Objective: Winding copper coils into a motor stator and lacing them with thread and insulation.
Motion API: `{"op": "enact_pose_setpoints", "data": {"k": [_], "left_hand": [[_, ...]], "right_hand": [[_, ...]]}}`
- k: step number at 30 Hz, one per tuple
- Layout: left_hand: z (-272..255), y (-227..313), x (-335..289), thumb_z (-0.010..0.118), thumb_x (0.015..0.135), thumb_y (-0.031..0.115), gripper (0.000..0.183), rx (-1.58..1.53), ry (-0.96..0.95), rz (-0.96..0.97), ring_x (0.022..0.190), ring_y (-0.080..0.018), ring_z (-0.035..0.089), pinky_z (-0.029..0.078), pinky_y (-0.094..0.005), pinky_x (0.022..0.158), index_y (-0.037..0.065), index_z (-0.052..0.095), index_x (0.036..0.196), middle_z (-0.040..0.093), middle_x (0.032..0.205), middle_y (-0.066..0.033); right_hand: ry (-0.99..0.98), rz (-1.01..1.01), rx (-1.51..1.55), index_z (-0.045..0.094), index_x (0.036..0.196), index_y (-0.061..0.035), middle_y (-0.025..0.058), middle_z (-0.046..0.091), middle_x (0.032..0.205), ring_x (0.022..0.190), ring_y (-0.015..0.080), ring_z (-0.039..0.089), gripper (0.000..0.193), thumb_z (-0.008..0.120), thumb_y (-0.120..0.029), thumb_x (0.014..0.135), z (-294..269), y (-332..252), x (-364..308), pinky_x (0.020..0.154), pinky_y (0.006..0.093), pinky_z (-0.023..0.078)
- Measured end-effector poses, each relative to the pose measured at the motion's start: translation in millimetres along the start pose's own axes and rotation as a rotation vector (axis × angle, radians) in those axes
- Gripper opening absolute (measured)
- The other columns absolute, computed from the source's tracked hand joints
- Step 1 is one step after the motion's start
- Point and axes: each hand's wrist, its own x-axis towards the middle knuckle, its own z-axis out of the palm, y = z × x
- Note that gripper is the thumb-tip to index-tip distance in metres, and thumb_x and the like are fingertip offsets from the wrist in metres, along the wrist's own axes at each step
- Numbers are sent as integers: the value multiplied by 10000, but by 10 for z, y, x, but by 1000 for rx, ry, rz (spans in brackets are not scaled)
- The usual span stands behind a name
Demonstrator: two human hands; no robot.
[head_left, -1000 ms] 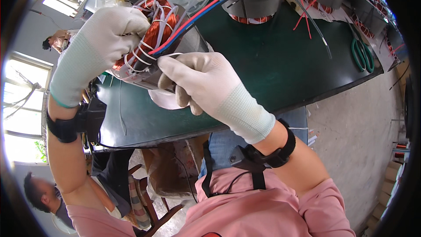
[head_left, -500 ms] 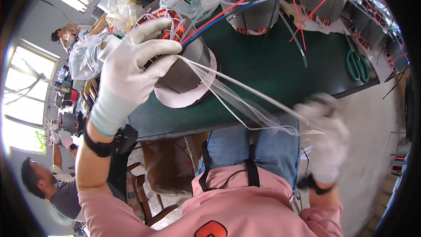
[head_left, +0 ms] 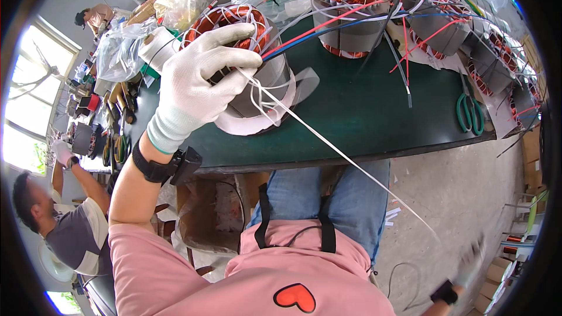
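Observation:
A stator with copper windings (head_left: 264, 82) stands on the green tabletop, a white ring of material around its foot. My left hand (head_left: 196, 79), in a white glove, is at its upper coil, thumb and fingers pinching white cord (head_left: 339, 150). Small loose loops of that cord hang just beside the fingertips. From there it runs straight down to the right, toward my right hand (head_left: 470, 264), which is far out at the lower right and smeared by motion. Whether the cord's far end reaches those fingers is not visible. Red and blue lead wires (head_left: 298, 39) pass beside my left fingers.
More stators (head_left: 351, 29) line the back and right of the green table (head_left: 374, 123). Green-handled scissors (head_left: 470, 113) lie near its right edge. Plastic bags (head_left: 123, 52) and a white cord spool (head_left: 158, 48) are at the left. Another person (head_left: 70, 228) works farther left.
My right hand has swung down and out to the right. The wide loops of cord have drawn down to small ones near my left hand, which still pinches at the coil.

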Motion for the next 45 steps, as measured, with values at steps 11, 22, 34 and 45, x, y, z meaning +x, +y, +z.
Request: {"op": "enact_pose_setpoints", "data": {"k": [11, 22, 34, 45], "left_hand": [[0, -248, -134, 721, 763, -45, 223, -314, -62, -32, 961, -236, 708, 556, -331, 881, 99, 756, 930, 665, 1244, -172], [-53, -265, -106, 764, 725, 8, 189, -357, -105, -116, 992, -246, 693, 548, -320, 871, 72, 747, 902, 665, 1233, -187], [323, 431, -557, 744, 660, 163, 222, 15, -157, 152, 867, -175, 647, 552, -323, 744, 156, 715, 880, 630, 957, -7], [24, -329, -248, 821, 648, 281, 440, 109, -32, -88, 846, -349, 583, 425, -464, 911, 48, 660, 985, 609, 846, -89]], "right_hand": [[-1130, -210, 544, 651, 1000, 23, 64, 652, 806, 680, 109, 576, 200, 614, -167, 952, 3285, -2018, -1872, 609, 229, 459], [262, -119, -211, 696, 1204, -35, 14, 666, 1068, 829, 67, 561, 265, 598, -108, 969, 662, -395, 252, 566, 188, 389], [-1166, -912, 229, 735, 1036, 5, 68, 700, 833, 704, 170, 583, 192, 662, -142, 936, 4329, -3261, -2203, 676, 275, 470], [-1828, -105, 1053, 553, 1101, -48, 42, 626, 984, 673, 38, 430, 308, 563, -350, 1041, 4446, -3391, -2448, 586, 197, 357]]}}
